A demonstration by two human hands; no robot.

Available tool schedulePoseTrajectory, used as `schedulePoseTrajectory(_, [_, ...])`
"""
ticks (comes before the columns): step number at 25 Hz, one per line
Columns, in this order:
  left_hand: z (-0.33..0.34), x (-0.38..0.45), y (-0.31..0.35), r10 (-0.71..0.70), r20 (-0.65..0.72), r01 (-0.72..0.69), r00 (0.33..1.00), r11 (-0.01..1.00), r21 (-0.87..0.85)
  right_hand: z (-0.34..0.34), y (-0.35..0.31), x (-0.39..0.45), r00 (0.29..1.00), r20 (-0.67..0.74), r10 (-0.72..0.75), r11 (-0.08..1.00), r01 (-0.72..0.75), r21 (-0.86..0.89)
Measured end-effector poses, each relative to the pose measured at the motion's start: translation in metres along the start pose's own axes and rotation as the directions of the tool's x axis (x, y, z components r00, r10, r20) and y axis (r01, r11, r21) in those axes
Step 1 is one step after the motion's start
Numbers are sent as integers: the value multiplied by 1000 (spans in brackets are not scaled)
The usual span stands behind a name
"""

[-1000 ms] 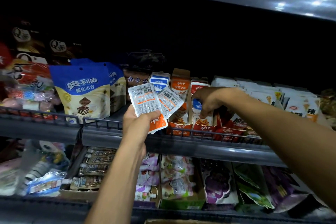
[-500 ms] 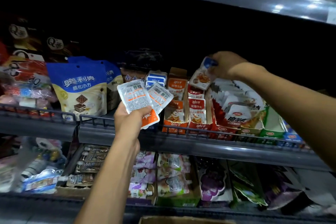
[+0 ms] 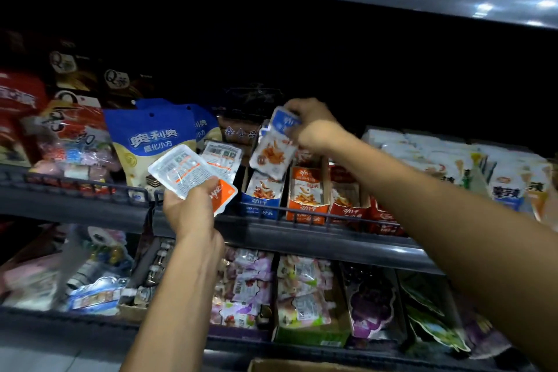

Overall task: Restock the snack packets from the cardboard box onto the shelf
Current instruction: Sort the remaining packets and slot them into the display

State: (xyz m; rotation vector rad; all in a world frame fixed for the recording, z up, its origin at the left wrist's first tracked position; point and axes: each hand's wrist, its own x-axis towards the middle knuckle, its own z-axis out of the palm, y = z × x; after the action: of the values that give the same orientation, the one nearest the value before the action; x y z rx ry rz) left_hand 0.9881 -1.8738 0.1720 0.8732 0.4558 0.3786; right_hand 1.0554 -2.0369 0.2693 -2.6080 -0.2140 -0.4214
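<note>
Overhead, blue-topped snack packet pinched in right hand; 2 orange-cornered white packets gripped in left hand.

Right hand holds blue-topped packet; left hand grips 2 orange packets.

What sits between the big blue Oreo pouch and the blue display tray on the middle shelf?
In the head view, the orange-backed packets fanned in the left hand cover that stretch.
</note>
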Motion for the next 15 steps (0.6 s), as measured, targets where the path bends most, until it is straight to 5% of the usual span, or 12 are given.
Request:
schedulePoseTrajectory(2, [-3, 0, 3, -7, 58, 6, 998, 1000, 13, 27, -3, -8, 971, 238, 26, 988, 12, -157])
schedulePoseTrajectory(5, [-2, -1, 5, -30, 174, 27, 984, 999, 19, 44, -3, -16, 986, 63, -151, 916, 164, -366])
schedulePoseTrajectory(7, [1, -2, 9, -70, 269, 82, 961, 996, -32, 42, -9, -18, 994, -57, -89, 992, 94, 86])
schedulePoseTrajectory(9, [4, -3, 11, -94, 352, 121, 931, 991, -56, 32, -19, -29, 973, 213, 89, 715, -211, 667])
schedulePoseTrajectory(11, [6, -7, 12, -83, 432, 107, 898, 994, -31, 17, -16, -41, 922, 387, 27, 519, -344, 783])
schedulePoseTrajectory(15, [9, -20, 8, -81, 470, 51, 879, 996, 77, 8, -7, -59, 941, 338, -27, 634, -246, 733])
